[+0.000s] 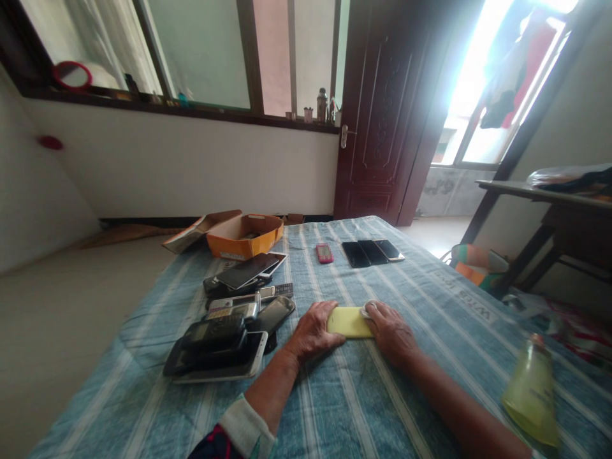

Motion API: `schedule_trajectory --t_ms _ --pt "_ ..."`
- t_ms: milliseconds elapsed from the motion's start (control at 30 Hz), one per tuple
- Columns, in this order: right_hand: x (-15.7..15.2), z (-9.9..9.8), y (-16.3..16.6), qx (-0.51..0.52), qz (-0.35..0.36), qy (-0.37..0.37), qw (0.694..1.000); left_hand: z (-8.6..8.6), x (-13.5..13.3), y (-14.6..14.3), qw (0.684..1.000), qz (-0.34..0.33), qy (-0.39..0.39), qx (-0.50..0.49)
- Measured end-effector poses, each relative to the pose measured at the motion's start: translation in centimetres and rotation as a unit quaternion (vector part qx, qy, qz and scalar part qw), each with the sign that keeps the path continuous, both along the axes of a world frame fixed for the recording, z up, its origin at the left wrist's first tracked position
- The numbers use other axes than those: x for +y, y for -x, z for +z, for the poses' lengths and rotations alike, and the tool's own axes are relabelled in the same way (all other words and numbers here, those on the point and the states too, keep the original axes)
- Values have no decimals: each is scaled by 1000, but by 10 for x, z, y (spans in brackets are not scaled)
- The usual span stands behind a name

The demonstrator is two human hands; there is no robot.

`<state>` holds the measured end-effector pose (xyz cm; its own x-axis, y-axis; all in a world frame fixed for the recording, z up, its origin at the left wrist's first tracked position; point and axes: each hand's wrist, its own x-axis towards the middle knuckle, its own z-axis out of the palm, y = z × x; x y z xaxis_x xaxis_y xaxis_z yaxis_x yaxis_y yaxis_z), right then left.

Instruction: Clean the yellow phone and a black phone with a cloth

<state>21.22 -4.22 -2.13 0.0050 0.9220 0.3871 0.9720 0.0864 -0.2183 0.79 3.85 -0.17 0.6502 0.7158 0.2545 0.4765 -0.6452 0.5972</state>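
Note:
A yellow phone (351, 323) lies flat on the striped blue cloth in front of me. My left hand (315, 329) grips its left end, thumb along the near edge and fingers at the far edge. My right hand (389, 328) is closed on a small white wipe (367, 310) and presses it on the phone's right end. Left of my hands is a pile of old phones (210, 338), with a tablet-sized device underneath. Farther off lie a small pink phone (324, 253) and a row of black phones (373, 252).
An open orange box (246, 236) stands at the far left of the cloth-covered surface (335, 408). A bottle of yellow-green liquid (533, 392) is at the near right. Beyond are a dark red door (377, 115) and, at right, a table (549, 191).

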Motion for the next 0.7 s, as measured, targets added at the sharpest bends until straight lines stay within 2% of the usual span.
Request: schedule_trajectory --t_ms 100,300,567,700 --pt "-8 -5 7 -38 -52 -4 998 -1 0 0 1000 0 -2 0" --pt "-21 -10 11 -36 -45 -34 998 -1 0 -1 1000 3 -8 -2" --pt "6 -7 10 -5 -49 -20 999 -3 0 -1 1000 16 -22 6" --pt "4 -7 10 -5 -52 -19 998 -2 -1 -2 999 18 -26 6"
